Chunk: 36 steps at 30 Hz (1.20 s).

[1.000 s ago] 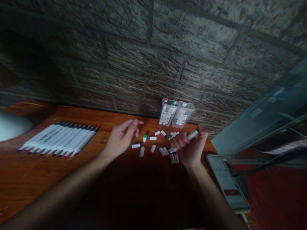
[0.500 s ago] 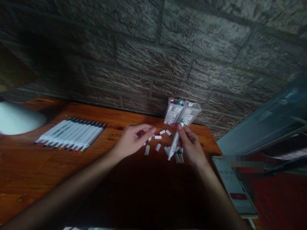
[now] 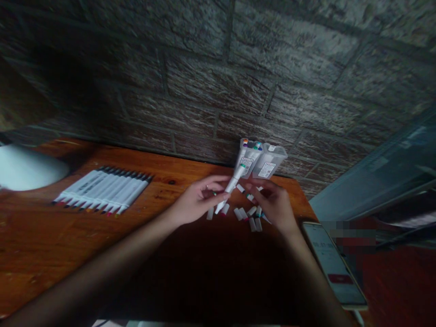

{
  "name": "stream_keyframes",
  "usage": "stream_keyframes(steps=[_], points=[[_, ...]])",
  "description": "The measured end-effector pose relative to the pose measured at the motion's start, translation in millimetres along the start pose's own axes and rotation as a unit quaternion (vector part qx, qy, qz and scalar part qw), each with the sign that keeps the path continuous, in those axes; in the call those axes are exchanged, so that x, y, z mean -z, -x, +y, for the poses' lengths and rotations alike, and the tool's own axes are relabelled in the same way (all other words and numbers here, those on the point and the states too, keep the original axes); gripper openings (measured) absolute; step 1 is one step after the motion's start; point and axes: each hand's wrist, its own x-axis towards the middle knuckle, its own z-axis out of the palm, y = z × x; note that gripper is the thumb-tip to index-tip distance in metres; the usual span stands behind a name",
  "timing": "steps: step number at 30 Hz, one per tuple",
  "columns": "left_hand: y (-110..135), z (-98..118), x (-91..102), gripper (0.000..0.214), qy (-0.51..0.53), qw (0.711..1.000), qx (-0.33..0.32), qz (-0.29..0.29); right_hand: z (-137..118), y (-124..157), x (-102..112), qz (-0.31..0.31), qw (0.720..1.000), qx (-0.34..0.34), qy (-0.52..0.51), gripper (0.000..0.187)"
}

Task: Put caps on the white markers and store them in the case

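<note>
Holding a green-ended marker (image 3: 235, 180) in left hand (image 3: 199, 200), above loose caps (image 3: 237, 214)

In head view: gripping the green-ended marker between thumb and fingers of left hand, at its lower part, tilted, with the green end up toward the stone-patterned wall (image 3: 190, 81) and the tapered white end down. Held so low perhaps for leaving the upper part free. Curling the fingers of right hand (image 3: 275, 202) just beside, apart from the marker, with thumb and forefinger near together; cannot tell whether pinching a cap or nothing.

Having the loose caps scattered on the wooden counter (image 3: 34, 254), below and between both hands, probably for easy reach. Showing well to the left a row of white markers (image 3: 105, 190), laid side by side, with dark ends to the wall and coloured ends to the near side, perhaps for seeing every colour at once. Having two clear plastic cases (image 3: 267, 169) upright beside each other near the wall, maybe for staying out of the working space; showing in the left one a few markers, coloured ends up. Lying at the right edge, screen up, a phone (image 3: 335, 268), likely placed so for easy viewing.
</note>
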Motion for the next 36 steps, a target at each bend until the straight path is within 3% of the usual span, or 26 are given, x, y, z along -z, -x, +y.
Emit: stream_keyframes(steps=[2,5,8,13,16,19,23,26,29,32,36], points=[[-3,-1,4.8,0.067,0.06,0.998,0.024,0.029,13,-4,6,0.01,0.988,0.016,0.153,0.023],[-8,-2,11.1,0.078,0.137,0.987,0.036,0.072,29,-7,8,-0.038,0.962,0.0,0.272,0.015],[-10,-3,13.2,0.08,0.19,0.977,0.033,0.095,35,-7,4,-0.069,0.944,-0.018,0.321,0.014],[-10,-1,11.9,0.085,0.223,0.967,0.036,0.117,36,-6,1,-0.069,0.936,-0.025,0.343,0.016],[-11,0,13.0,0.072,0.248,0.96,0.041,0.121,35,-8,0,-0.072,0.928,-0.063,0.361,0.021],[-13,0,15.8,0.042,0.282,0.948,0.059,0.135,33,-8,-2,-0.083,0.92,-0.094,0.371,0.018],[-15,-2,19.9,0.015,0.305,0.936,0.089,0.152,30,-6,-3,-0.086,0.926,-0.088,0.358,0.015],[-16,-1,21.8,0.012,0.313,0.928,0.11,0.169,26,-6,-2,-0.036,0.96,-0.015,0.279,0.015],[-17,1,22.5,0.012,0.324,0.917,0.122,0.197,17,-4,-2,0.01,0.996,0.056,0.072,0.021],[-16,4,22.5,0.011,0.334,0.911,0.132,0.201,6,-3,-5,0.046,0.987,0.061,-0.142,0.024],[-14,4,22.0,0.005,0.34,0.916,0.127,0.17,0,-1,-7,0.054,0.96,0.022,-0.272,0.035]])
